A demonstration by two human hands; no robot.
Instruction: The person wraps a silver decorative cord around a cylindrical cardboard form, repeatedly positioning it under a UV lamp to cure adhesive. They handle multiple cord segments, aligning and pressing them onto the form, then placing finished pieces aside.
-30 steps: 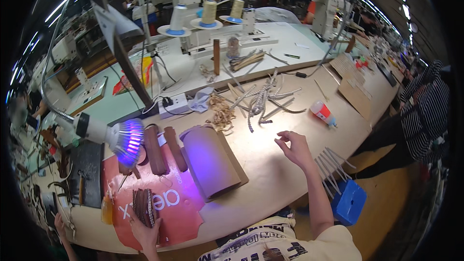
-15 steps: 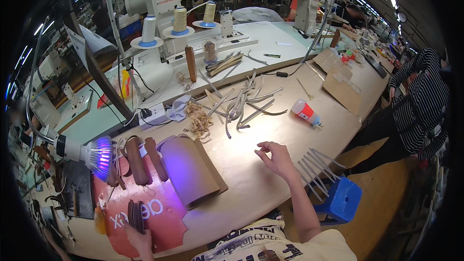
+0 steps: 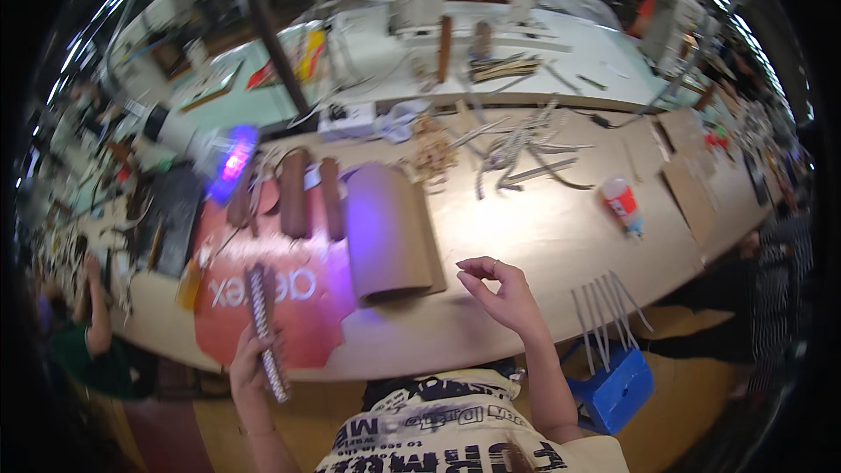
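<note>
My left hand (image 3: 250,363) is closed round a stack of dark brown braided straps (image 3: 265,328) with a pale zigzag pattern along the visible edge. The stack stands lengthwise over the near part of a red sheet (image 3: 229,333) with white lettering. In front of my body, over the bare tabletop, hovers my right hand (image 3: 506,296), thumb and fingertips drawn together in a pinch. Whatever lies between those fingertips is too small to make out. Left of it lies a curved brown board (image 3: 385,236).
Brown leather pieces (image 3: 296,194) lie beside a lit lamp (image 3: 229,158). Farther back are tangled braided strips (image 3: 517,147) and a red-labelled bottle (image 3: 620,205). Grey strips (image 3: 604,320) hang over a blue stool (image 3: 618,390) at right. Another person (image 3: 83,333) is at far left.
The view has shifted, so the table appears lower and turned. My left hand has raised and turned the strap stack, now showing its patterned edge. My right hand keeps its pinch.
</note>
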